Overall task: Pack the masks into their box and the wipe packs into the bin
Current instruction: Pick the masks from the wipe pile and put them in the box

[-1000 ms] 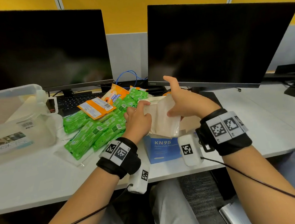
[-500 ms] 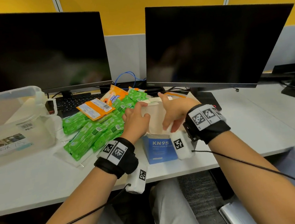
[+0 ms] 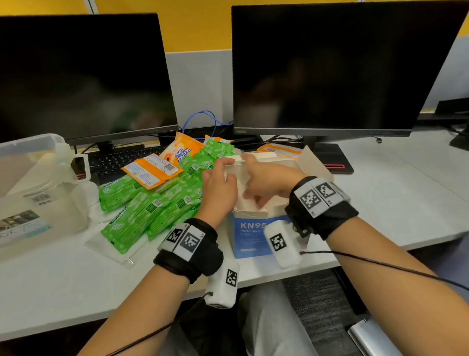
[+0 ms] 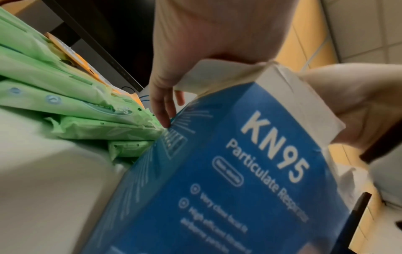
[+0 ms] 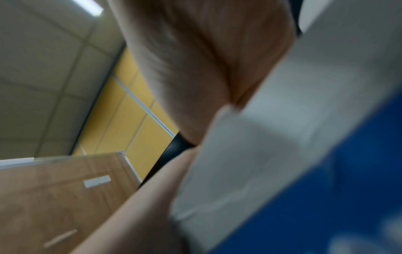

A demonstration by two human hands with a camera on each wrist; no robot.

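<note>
The blue KN95 mask box [image 3: 249,234] stands open at the desk's front edge, with a white stack of masks [image 3: 238,183] inside it. My left hand [image 3: 218,186] lies against the box's left side, and in the left wrist view its fingers [image 4: 163,110] run straight down the blue wall [image 4: 239,171]. My right hand [image 3: 267,180] reaches over the opening, its blurred fingers pressing down on the masks. Green wipe packs [image 3: 145,208] and orange wipe packs [image 3: 153,170] are heaped left of the box. The clear bin [image 3: 15,180] stands at far left.
Two dark monitors [image 3: 345,68] stand along the back, with a keyboard [image 3: 118,162] and cables behind the wipe heap. The box's rear flap [image 3: 309,160] stands up. An empty clear wrapper [image 3: 106,246] lies under the green packs. Bare desk [image 3: 412,185] stretches to the right.
The masks held above the box have gone down into it. My right hand dropped from chest height onto the opening, and my left hand slid down along the box's side.
</note>
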